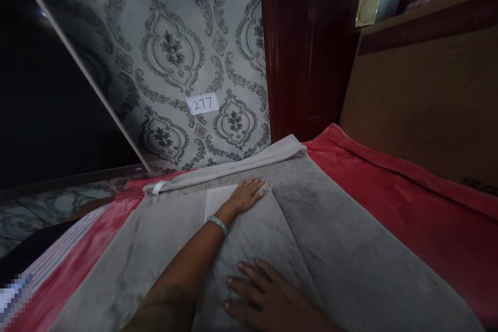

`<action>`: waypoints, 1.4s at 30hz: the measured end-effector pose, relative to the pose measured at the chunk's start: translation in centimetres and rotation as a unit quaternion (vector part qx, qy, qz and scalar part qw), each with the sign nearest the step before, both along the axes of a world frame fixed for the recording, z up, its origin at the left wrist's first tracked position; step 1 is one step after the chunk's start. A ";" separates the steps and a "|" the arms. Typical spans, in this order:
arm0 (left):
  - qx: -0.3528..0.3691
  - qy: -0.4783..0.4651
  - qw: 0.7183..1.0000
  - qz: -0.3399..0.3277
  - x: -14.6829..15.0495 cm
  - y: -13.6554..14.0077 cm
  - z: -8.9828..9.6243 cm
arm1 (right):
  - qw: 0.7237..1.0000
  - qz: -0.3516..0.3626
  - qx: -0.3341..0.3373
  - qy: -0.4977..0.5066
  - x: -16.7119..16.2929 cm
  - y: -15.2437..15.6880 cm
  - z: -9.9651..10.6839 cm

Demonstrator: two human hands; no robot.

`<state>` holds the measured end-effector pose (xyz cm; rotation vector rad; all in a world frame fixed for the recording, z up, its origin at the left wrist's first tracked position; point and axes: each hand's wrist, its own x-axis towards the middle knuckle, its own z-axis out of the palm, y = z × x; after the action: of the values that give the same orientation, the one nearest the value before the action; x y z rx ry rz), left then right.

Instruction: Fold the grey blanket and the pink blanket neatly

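While the grey blanket point(334, 223) lies over the red blanket point(389, 187), we rest our left hand point(247, 195) flat on the grey, fingers slightly parted, with our right hand point(264, 293), fingers spread, on or just above it, neither gripping anything.

Left hand point(247, 196) flat on grey blanket point(334, 228), right hand point(268, 295) spread, perhaps touching; red blanket point(392, 192) beneath.

The grey blanket point(334, 233) and cardboard box point(424, 88) are cut off.
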<state>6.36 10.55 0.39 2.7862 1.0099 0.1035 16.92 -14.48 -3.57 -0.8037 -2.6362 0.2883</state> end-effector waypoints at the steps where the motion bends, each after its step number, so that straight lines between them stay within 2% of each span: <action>1: 0.002 0.005 1.000 0.005 0.1 0.4 0.1 | 1.000 -0.001 0.006 -0.001 0.0 0.0 -0.1; 5: 0.022 0.019 0.999 0.032 0.5 1.4 0.3 | 1.000 0.001 0.002 0.008 0.2 -0.1 0.8; 8: 0.050 0.040 0.996 0.058 0.8 1.1 0.6 | 0.998 0.016 -0.058 0.024 0.4 -0.5 2.2; 12: 0.117 0.038 0.986 0.110 1.0 -0.6 1.4 | 0.988 0.006 -0.149 0.038 0.5 -1.1 3.4; 15: 0.158 0.035 0.978 0.130 0.2 -2.9 2.2 | 0.985 -0.007 -0.171 0.024 0.4 -1.3 3.6; 18: 0.130 0.042 0.985 0.104 -2.2 -6.2 2.4 | 0.986 -0.014 -0.165 0.011 0.3 -1.5 3.4; 21: 0.090 0.042 0.993 0.066 -5.4 -9.9 1.7 | 0.987 -0.019 -0.159 0.011 0.2 -1.6 3.2; 24: 0.049 0.036 0.994 0.086 -8.2 -12.0 0.8 | 0.987 -0.020 -0.157 0.012 0.2 -1.7 2.8; 27: 0.033 0.020 0.991 0.126 -9.5 -11.7 0.3 | 0.989 -0.018 -0.144 0.012 0.2 -1.7 2.4; 32: 0.015 0.006 0.983 0.181 -9.8 -9.7 0.6 | 0.994 -0.021 -0.111 0.004 0.2 -1.6 1.6; 35: 0.008 0.011 0.976 0.216 -10.9 -9.7 0.7 | 0.995 -0.023 -0.097 -0.007 0.2 -1.5 1.3; 38: 0.005 0.027 0.969 0.245 -13.5 -10.7 0.9 | 0.996 -0.021 -0.088 -0.015 0.2 -1.5 1.0; 42: -0.007 0.055 0.944 0.326 -20.0 -13.0 1.3 | 0.997 -0.022 -0.071 -0.008 0.3 -1.4 0.3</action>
<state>-13.68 -2.43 1.65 2.3421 1.9091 0.0245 17.22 -15.91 -3.27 -0.9130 -2.6324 0.4629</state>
